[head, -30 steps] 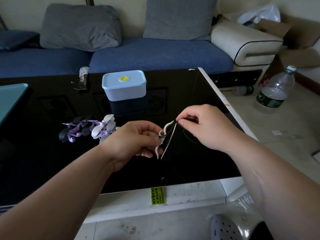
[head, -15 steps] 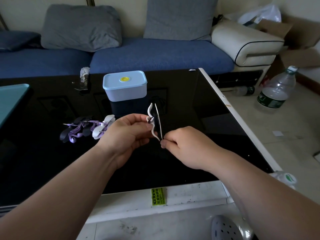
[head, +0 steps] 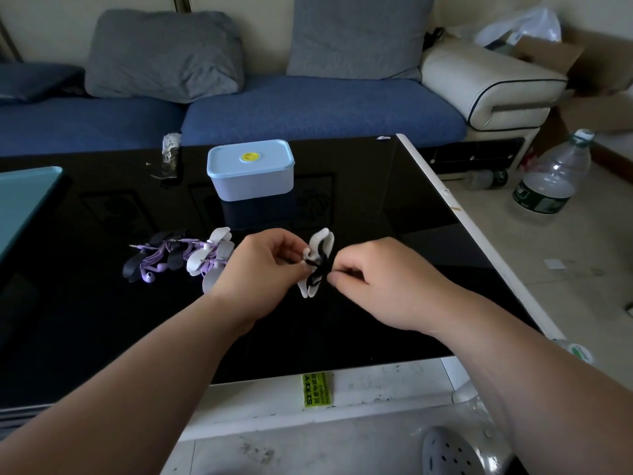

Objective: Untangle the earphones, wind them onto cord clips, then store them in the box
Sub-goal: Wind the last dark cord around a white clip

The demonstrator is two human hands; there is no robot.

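Worktop [head: 102,320]: black glass, glossy, running from my near edge out to the sofa [head: 308,108] on the far side.

Box [head: 251,173]: pale blue, lid on, at the far middle of the worktop, well apart from both hands. Nothing is stored yet as far as I can see; the walls are opaque, so I cannot tell the contents.

Purple earphones [head: 161,258]: a loose heap mixed with spare dark and white clips, left of centre, just beside the left wrist. Not sorted.

Left grip [head: 260,265]: fingers curled, pinching the white cord clip [head: 322,243] at its narrow waist and holding it upright above the worktop.

Right grip [head: 380,279]: fingertips pressed together on the black cord [head: 321,267], right beside the clip's waist.

Black cord: crosses the waist of the clip in a few turns. How much slack is left I cannot tell; it vanishes against the dark glass.

Step in hand, as I read it: winding one untangled earphone onto its clip.

Next move, my judgement: carry the cord round the waist again under light tension, left pinch steady so the turns do not slip, then tuck the end. After that the lid must come off before storing.
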